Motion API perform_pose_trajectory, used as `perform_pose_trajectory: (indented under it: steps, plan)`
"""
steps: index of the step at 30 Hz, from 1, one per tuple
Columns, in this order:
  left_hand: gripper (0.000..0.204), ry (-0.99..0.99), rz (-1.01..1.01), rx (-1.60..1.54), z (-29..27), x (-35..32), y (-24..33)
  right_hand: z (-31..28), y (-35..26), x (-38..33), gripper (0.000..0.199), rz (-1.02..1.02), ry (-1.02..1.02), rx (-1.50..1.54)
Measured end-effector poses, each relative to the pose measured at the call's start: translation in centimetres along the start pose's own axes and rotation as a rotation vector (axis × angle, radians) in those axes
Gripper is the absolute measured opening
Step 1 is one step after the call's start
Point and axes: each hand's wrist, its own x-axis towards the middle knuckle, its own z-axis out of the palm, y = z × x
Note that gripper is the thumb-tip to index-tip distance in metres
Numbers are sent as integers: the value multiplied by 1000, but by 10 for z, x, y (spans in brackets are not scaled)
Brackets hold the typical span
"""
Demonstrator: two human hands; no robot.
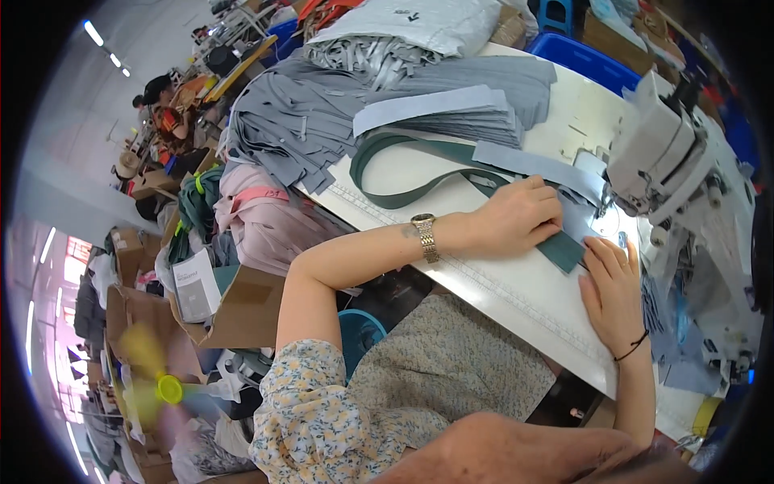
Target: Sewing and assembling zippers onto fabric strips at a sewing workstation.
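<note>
Green strip (451, 165) running toward sewing machine (669, 153), left hand (520, 216), right hand (611, 289) flat, pressing it

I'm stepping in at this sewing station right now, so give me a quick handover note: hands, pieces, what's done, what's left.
Left hand: flat, pressing the grey strip onto the green band.
Right hand: fingers steadying the band's end by the sewing machine; nothing gripped.
Done: pieces laid together on the white table at the machine's foot.
Left: any seam is hidden; the stack of grey strips waits behind.
</note>
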Motion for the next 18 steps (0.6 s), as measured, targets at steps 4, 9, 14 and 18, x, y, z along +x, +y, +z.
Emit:
perform_pose_trajectory:
  steps: [4, 9, 14, 18]
  plan:
    - [7, 11, -261, -428, -10, 15, 17, -2, 9, 2, 31, 35, -66, 8]
    - [8, -43, 183, 39, -4, 60, -9, 2, 16, 11, 34, 35, -46, 8]
    - [16, -213, 183, 301, 14, 60, -30, 4, 22, 0, 40, 83, 7, -34]
    - [22, -179, 428, 385, 18, 50, -24, 1, 20, -4, 39, 101, 20, 27]
